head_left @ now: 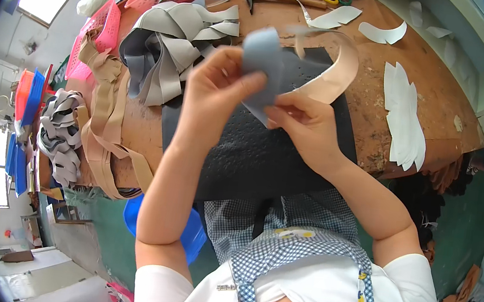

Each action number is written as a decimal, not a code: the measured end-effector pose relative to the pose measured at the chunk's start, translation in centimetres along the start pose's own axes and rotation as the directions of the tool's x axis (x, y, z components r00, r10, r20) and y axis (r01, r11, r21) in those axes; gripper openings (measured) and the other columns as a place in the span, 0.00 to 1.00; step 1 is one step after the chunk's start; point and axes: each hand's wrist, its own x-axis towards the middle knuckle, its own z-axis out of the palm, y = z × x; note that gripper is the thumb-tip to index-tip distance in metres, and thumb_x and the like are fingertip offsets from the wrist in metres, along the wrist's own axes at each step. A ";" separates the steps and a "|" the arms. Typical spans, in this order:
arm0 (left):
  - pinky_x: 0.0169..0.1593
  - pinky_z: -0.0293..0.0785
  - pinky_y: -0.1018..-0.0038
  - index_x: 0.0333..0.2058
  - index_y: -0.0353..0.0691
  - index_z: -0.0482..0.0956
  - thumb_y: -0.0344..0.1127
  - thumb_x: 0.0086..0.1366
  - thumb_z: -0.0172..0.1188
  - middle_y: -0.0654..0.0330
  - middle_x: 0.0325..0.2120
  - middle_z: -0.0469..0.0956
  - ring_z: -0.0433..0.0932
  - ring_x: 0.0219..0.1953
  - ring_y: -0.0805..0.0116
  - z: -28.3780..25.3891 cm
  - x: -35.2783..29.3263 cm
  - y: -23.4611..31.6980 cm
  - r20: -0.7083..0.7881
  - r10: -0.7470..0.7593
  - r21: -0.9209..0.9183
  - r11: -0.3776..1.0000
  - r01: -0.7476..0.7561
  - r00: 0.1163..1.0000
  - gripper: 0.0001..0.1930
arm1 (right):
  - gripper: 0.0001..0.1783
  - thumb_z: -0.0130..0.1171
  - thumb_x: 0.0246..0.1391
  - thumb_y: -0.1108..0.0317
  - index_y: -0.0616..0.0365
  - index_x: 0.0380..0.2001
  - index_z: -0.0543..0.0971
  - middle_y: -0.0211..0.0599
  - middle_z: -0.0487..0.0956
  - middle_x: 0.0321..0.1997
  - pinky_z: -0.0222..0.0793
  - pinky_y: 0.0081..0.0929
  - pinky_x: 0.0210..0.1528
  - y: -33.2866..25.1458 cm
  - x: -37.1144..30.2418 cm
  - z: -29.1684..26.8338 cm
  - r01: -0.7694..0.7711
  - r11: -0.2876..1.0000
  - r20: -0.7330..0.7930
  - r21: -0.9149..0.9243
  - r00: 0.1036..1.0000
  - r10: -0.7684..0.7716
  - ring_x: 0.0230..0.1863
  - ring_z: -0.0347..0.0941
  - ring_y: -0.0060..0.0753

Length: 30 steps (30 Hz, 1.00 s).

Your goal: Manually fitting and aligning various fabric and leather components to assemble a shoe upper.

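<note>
Both hands hold a grey patch [263, 63] up over the black mat [266, 154] at mid-bench. The left hand [220, 85] pinches its left edge, thumb on top; the right hand [305, 125] grips the lower right corner. The patch looks light, thin and floppy, likely to fold if held at one point, so two edge pinches suit it. A tan strip [335, 78] curls just behind. Grey strips [169, 51] crowd the left; white pieces [403, 116] lie right. The bench [436, 96] edge runs near the body; open room is over the mat.
</note>
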 end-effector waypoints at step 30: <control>0.42 0.81 0.67 0.39 0.25 0.81 0.27 0.57 0.62 0.40 0.44 0.80 0.83 0.43 0.51 7.8 -12.8 -8.0 0.274 0.273 0.958 0.000 -0.285 0.922 0.12 | 0.21 0.51 0.44 0.88 0.69 0.46 0.74 0.52 0.75 0.51 0.74 0.39 0.51 2.6 -6.2 -5.9 0.243 0.505 0.066 -0.828 0.937 -0.343 0.50 0.75 0.54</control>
